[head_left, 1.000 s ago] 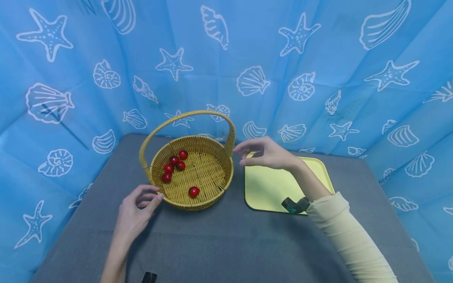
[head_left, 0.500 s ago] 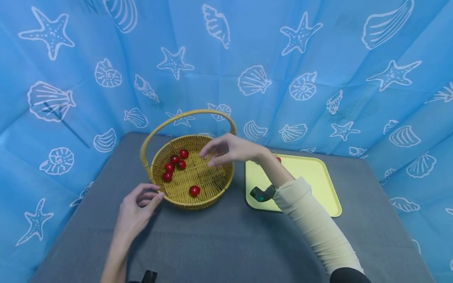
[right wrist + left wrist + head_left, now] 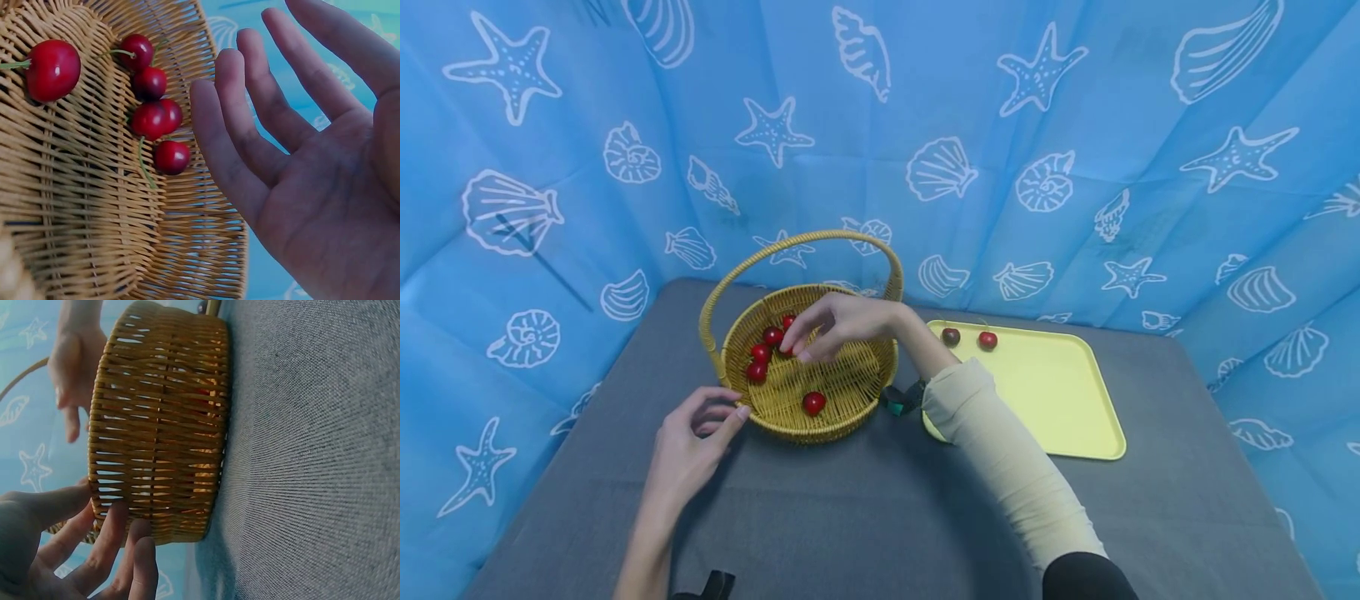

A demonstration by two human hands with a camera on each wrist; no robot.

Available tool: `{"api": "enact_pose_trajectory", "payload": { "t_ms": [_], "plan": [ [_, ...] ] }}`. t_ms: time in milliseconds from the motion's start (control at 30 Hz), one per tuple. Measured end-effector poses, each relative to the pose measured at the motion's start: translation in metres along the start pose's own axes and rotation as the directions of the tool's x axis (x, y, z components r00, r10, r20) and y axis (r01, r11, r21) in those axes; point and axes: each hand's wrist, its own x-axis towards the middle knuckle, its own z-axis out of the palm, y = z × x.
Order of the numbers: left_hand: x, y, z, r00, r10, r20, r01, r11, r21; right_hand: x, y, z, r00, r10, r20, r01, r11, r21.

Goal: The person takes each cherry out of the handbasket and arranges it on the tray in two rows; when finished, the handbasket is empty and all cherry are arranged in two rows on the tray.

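A round wicker basket [image 3: 820, 435] with a tall arched handle stands on the table and holds several red cherries [image 3: 814, 403]. Most of these cluster at its left side; one lies apart near the front. My left hand [image 3: 687, 446] pinches the basket's front-left rim, thumb at the top edge and fingers against the outer weave [image 3: 156, 450]. Over the inside of the basket hovers my right hand [image 3: 842, 327], its fingers near the clustered cherries and partly covering them. The right wrist view shows that palm [image 3: 319, 181] with nothing in it and the fingers loosely extended; green stems show on some cherries.
A yellow tray [image 3: 1067, 400] lies right of the basket, partly behind the right forearm. One dark cherry [image 3: 951, 337] and one red cherry [image 3: 987, 340] sit at its far left. A blue curtain [image 3: 880, 108] with shell prints hangs behind the grey-covered table [image 3: 820, 517].
My right hand has moved left from beside the tray, across the basket's right rim, to above the clustered cherries. The two cherries on the tray have come into view. The left hand stays put.
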Motion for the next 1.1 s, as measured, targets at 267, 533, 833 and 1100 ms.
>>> {"api": "enact_pose_trajectory", "payload": {
  "t_ms": [267, 533, 833, 1100],
  "plan": [
    [0.0, 0.0, 0.0, 1.0, 0.009, 0.0, -0.009, 1.0, -0.001, 0.02, 0.015, 0.003, 0.999, 0.037, 0.007, -0.037, 0.998, 0.059],
    [0.0, 0.0, 0.001, 1.0, 0.007, -0.003, -0.007, 1.0, 0.002, 0.029, 0.03, 0.009, 0.994, 0.102, 0.031, -0.104, 0.991, 0.09],
    [-0.002, -0.001, 0.0, 0.999, 0.039, -0.017, -0.039, 0.999, 0.013, 0.031, 0.04, 0.01, 0.97, 0.171, 0.171, -0.198, 0.969, 0.15],
    [0.0, 0.0, 0.001, 1.0, 0.018, -0.012, -0.018, 1.0, -0.002, 0.033, 0.035, 0.018, 0.935, 0.236, 0.265, -0.295, 0.932, 0.21]
  ]
}}
